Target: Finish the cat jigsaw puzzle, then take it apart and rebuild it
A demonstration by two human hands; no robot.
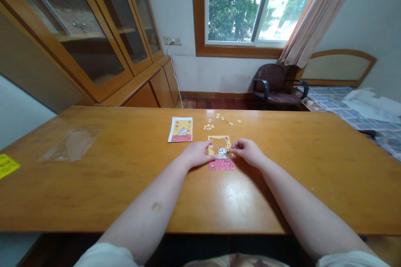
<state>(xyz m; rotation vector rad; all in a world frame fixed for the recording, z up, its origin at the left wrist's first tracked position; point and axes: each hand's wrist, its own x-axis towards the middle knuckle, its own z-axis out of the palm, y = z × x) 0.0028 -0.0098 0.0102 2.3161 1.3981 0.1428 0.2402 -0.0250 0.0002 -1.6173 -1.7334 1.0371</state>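
Observation:
A partly assembled jigsaw puzzle lies flat on the table, with a yellow upper border, a white cartoon animal and a pink bottom; bare table shows through a gap in its upper middle. My left hand rests at its left edge, thumb and forefinger apart, touching the puzzle. At the right edge, my right hand is closed in a pinch; whatever is between the fingertips is too small to make out. Several loose puzzle pieces lie beyond the puzzle, backs or pale sides showing. Left of them is a reference picture card with the same animal.
The wooden table spans the view. A clear plastic bag and a yellow label lie at its left. Past the far edge stand a glass-door cabinet, an office chair and a bed.

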